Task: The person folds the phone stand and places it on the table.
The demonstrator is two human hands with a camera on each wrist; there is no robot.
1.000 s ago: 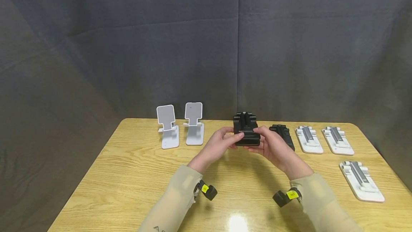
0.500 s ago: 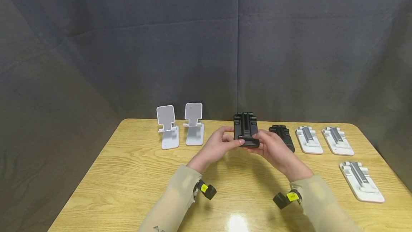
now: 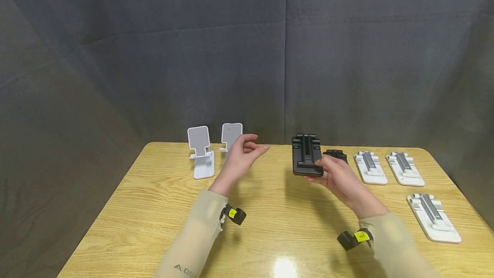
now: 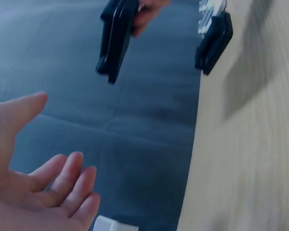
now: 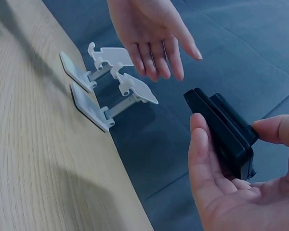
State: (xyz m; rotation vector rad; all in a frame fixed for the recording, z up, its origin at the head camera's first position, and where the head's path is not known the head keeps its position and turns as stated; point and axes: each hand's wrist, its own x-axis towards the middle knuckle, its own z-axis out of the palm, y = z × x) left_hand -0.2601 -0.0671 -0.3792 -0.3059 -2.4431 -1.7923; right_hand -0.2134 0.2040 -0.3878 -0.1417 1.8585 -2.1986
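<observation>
A folded black phone stand (image 3: 306, 155) is held above the table by my right hand (image 3: 339, 179), thumb on its front and fingers behind it, as the right wrist view shows. My left hand (image 3: 239, 158) hovers to the left, apart from the stand, its fingers relaxed and its palm turned toward it in the left wrist view. Behind the left hand, partly covered by it, stands an unfolded white phone stand (image 3: 232, 134). A second unfolded white stand (image 3: 199, 140) is just left of that one.
Another folded black stand (image 3: 335, 154) lies behind my right hand, partly hidden. Several folded white stands, such as the nearest one (image 3: 434, 218), lie along the right side of the wooden table (image 3: 146, 218). A dark cloth (image 3: 216, 63) hangs behind the table's far edge.
My left hand has let go of the black phone stand and moved left. The right hand has shifted slightly right with the stand.
</observation>
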